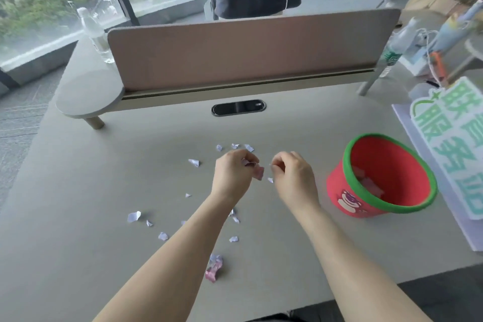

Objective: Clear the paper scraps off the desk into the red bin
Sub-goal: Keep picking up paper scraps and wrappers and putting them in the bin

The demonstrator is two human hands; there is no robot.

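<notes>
Several small white and pink paper scraps lie scattered over the grey desk. A larger crumpled pink scrap sits near the front edge. My left hand hovers over the desk middle, its fingers curled round a pink scrap. My right hand is just right of it, its fingertips pinched together; whether it holds a scrap I cannot tell. A tiny scrap shows between the hands. The red bin with a green rim stands to the right, with scraps inside.
A brown divider panel runs across the back of the desk, with a black cable port before it. A water bottle stands back left. A green-lettered sign and clutter fill the right side. A person stands beyond the divider.
</notes>
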